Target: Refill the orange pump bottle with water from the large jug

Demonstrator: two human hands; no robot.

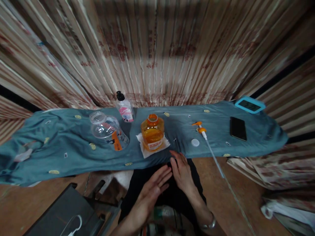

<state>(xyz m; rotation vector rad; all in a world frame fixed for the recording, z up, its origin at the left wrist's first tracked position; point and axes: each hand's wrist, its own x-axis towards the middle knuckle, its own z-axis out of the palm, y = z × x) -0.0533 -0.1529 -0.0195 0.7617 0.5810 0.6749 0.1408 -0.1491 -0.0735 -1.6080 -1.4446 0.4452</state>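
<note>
Left hand (pixel 150 193) and right hand (pixel 182 172), fingers loosely open, empty, lower centre: one careless lift could topple that uncapped amber bottle (pixel 153 133), spilling liquid!

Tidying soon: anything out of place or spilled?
The orange-and-white plastic pump lies loose, its pale tube overhanging the teal-clothed table, perhaps easily knocked; the amber plastic bottle stands open. No visible spill.

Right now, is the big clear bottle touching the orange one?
Apart. The head view shows a strip of blue-green cloth between the big clear bottle and the orange bottle.
</note>
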